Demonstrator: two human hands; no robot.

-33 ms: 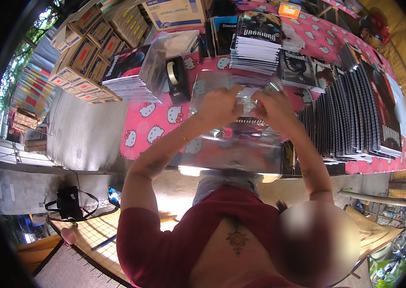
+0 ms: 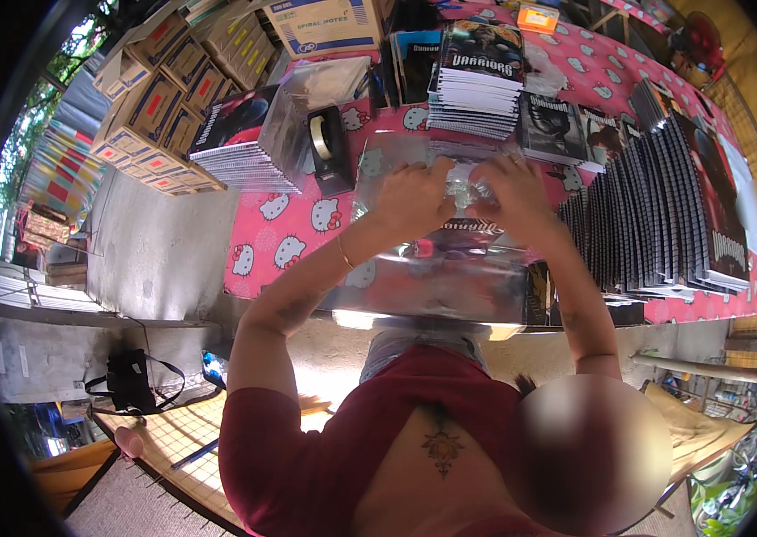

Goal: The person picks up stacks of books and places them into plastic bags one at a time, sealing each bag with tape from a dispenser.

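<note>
We read a white block-letter title on the notebook stack [image 2: 477,63] toward the far edge of the table [image 2: 248,237], on the notebook pile [image 2: 244,116] by its left edge, the standing row [image 2: 711,201] near its right and the flat notebook [image 2: 470,226] nearer its front. Capitals marked a carton [image 2: 325,27].
</note>
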